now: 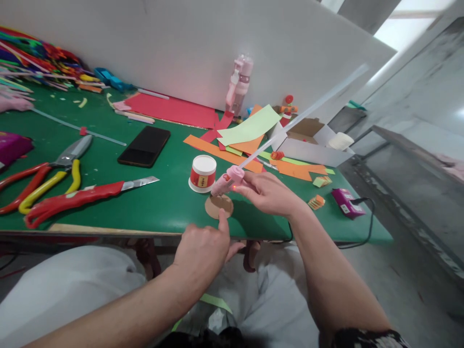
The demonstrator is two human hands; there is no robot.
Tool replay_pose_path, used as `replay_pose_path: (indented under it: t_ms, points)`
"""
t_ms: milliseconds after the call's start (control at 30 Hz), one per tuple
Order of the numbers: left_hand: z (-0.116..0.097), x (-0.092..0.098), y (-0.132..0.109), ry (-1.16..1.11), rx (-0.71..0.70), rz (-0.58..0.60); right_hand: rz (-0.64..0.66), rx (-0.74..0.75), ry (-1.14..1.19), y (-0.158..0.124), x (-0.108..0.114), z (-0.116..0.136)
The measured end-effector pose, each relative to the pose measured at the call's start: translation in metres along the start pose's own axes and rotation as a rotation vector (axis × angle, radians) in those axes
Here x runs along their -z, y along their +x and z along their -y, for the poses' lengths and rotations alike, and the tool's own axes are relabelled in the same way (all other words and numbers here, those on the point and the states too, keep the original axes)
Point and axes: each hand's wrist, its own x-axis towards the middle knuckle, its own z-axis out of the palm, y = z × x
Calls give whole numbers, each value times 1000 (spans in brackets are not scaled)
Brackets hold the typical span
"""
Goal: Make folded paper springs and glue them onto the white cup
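Note:
My right hand is wrapped round a small pink hot glue gun. A long clear glue stick slants up and right out of its back end, and a tiny red light glows on it. Its nozzle points down at a round brown cardboard disc near the table's front edge. The index fingertip of my left hand presses the disc's near edge; the thumb is stretched out, the other fingers curled. Just behind the disc, a white paper cup with a red band stands upside down.
Left on the green table lie a red-handled knife, pliers and a black phone. Coloured paper strips, a white box and a purple box with a black cable are behind and right.

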Motion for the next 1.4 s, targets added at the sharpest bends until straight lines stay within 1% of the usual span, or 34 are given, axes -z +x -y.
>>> replay_pose_path:
  t_ms: [233, 500, 767, 1100, 1400]
  points:
    - [1, 0, -1, -11, 3, 1, -4, 12, 5, 0, 0, -3]
    - [0, 3, 1, 0, 2, 24, 34, -6, 44, -1, 2, -2]
    - [0, 3, -1, 4, -2, 21, -9, 23, 39, -1, -1, -4]
    - [-1, 6, 0, -3, 6, 41, -20, -33, 19, -4, 0, -7]
    - [0, 2, 0, 2, 9, 16, -31, -56, 16, -9, 2, -12]
